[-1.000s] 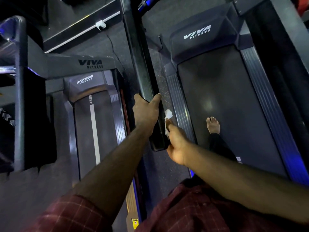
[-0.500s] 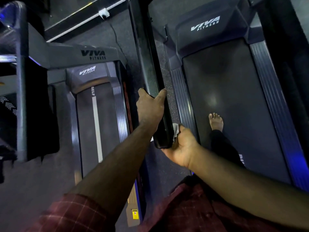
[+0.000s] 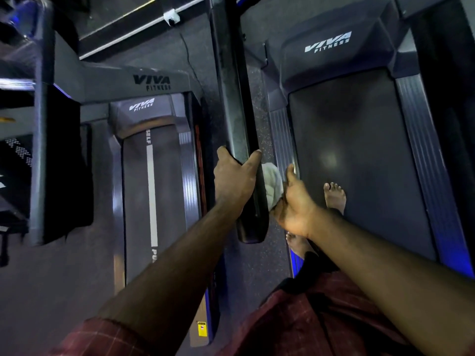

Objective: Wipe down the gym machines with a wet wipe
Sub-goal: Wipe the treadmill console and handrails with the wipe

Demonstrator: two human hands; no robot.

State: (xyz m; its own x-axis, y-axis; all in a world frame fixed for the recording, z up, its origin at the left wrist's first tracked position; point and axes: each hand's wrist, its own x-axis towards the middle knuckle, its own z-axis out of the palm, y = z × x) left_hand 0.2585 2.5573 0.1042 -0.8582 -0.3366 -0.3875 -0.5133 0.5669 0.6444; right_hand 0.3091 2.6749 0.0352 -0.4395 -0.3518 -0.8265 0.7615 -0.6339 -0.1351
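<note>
Wet wipe half hidden between handrail and right hand

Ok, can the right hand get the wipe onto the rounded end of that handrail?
Probably yes. The right hand holds the wet wipe against the right side of the handrail, close to its rounded end, with nothing between. The left hand grips the rail farther up, clear of that end.

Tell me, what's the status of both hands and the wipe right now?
Left hand grips the handrail. Right hand holds the wet wipe against the handrail's right side. Nothing blocking; bare foot clear on the belt.
</note>
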